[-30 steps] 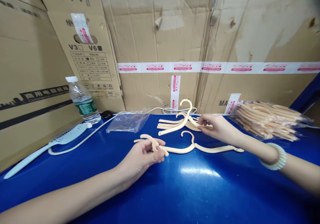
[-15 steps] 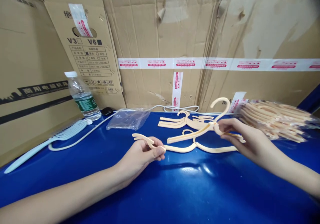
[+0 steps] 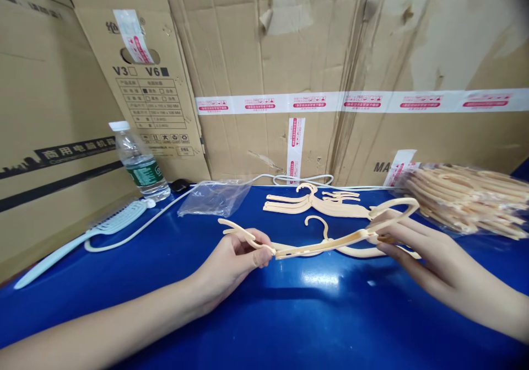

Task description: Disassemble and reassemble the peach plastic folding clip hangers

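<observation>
My left hand [image 3: 243, 254] pinches a small forked beige plastic piece [image 3: 235, 229] between thumb and fingers. My right hand [image 3: 417, 248] is closed on a beige clothes hanger [image 3: 326, 244] near its middle, with the hook [image 3: 407, 204] tipped to the right. The hanger's left end is right beside the small piece at my left fingertips; whether they touch I cannot tell. Behind the held hanger another hanger [image 3: 317, 224] lies on the blue table, partly covered. Beyond it lie several stacked hangers [image 3: 289, 205] and some loose small forked pieces [image 3: 341, 196].
A clear bag of hangers [image 3: 463, 196] is at the right. A clear plastic bag [image 3: 215, 198], a white cable [image 3: 165, 210], a water bottle [image 3: 142, 166] and a light blue hairbrush [image 3: 118, 218] lie or stand at the left. Cardboard [image 3: 256, 144] walls the blue table [image 3: 264, 326].
My right hand has lowered the hanger and turned its hook to the right. Its left end has come down to the small piece, while my left hand has barely moved.
</observation>
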Motion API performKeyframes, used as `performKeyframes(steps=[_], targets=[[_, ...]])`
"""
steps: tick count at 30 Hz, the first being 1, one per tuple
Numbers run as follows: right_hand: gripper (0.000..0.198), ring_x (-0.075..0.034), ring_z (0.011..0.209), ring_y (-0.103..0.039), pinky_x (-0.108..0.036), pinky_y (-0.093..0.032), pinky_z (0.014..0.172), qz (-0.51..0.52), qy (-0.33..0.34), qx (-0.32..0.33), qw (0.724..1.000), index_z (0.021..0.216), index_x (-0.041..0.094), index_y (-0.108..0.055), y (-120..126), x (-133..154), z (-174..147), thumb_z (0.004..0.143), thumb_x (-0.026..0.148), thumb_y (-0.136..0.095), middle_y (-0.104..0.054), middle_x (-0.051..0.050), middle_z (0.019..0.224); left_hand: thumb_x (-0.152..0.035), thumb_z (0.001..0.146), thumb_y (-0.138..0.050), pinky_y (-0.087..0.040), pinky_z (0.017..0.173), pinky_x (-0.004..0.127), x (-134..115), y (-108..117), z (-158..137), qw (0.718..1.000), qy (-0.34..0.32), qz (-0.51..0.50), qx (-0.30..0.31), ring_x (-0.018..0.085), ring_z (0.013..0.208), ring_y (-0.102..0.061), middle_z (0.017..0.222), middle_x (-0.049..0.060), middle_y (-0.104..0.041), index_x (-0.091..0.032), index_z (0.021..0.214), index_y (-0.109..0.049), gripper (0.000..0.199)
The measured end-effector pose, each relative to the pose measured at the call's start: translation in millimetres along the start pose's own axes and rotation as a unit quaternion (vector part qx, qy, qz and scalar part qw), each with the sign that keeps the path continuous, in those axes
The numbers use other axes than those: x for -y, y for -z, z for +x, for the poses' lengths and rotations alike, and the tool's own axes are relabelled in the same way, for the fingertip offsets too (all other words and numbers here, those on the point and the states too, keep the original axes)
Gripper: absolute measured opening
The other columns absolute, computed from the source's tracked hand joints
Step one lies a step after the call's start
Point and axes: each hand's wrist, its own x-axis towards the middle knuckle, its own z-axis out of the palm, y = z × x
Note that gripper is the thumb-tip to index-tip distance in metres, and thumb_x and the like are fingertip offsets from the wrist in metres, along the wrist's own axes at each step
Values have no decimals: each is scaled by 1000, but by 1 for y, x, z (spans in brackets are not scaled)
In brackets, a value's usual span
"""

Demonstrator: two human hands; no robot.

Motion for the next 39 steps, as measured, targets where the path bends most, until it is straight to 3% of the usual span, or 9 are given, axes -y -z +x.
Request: performKeyframes(steps=[4, 9, 15, 21, 26, 32, 39], targets=[[12, -21, 80, -63, -29, -55, 66, 10, -3, -2, 1000, 97, 26, -55, 0, 3, 0, 95, 19, -46, -63, -6, 94, -30, 65, -89, -35, 64, 22, 1, 1, -1, 1000, 12, -13, -16, 10, 66, -45, 67, -2, -57, -16, 76, -68, 28], [15, -22, 82, -65, -30, -55, 67, 4, 1, -11, 1000, 101, 28, -57, 0, 3, 1, 95, 18, -47, -66, -6, 94, -29, 70, -87, -38, 69, 21, 0, 1, -3, 999, 23, -40, 14, 10, 71, -47, 74, -1, -56, -15, 78, -68, 25], [15, -21, 82, -67, -30, -56, 68, 8, 8, -6, 1000, 101, 27, -58, -2, 3, -1, 94, 18, -47, -68, -7, 96, -26, 72, -85, -47, 80, 27, -4, -3, -2, 994, 53, -92, 40, 14, 85, -59, 101, 4, -63, -15, 76, -66, 21], [26, -22, 95, -68, -33, -58, 79, -4, 16, -3, 1000, 116, 27, -58, -6, 1, -4, 94, 17, -48, -68, -8, 108, -26, 76, -82, -48, 77, 25, -4, -3, -3, 993, 50, -89, 64, 13, 80, -61, 96, 5, -65, -15, 79, -67, 19], [30, -24, 98, -68, -34, -59, 79, -3, 27, -6, 1000, 119, 30, -58, -5, 2, -4, 93, 16, -49, -69, -7, 109, -26, 72, -85, -47, 76, 26, -5, -4, -3, 992, 57, -94, 56, 14, 78, -61, 90, 5, -64, -14, 77, -63, 26], [34, -21, 85, -68, -32, -59, 70, 9, 40, -4, 999, 123, 32, -55, -5, 7, -2, 95, 15, -46, -68, -6, 99, -24, 73, -84, -47, 76, 26, -4, -4, -2, 993, 49, -96, 47, 13, 76, -60, 87, 4, -64, -14, 78, -64, 22], [34, -21, 93, -66, -30, -58, 74, 5, 38, 3, 999, 123, 31, -53, -6, 7, -4, 95, 15, -46, -66, -5, 102, -19, 74, -82, -49, 78, 27, -4, -2, -2, 992, 47, -107, 37, 14, 77, -61, 88, 5, -65, -13, 75, -65, 18]])
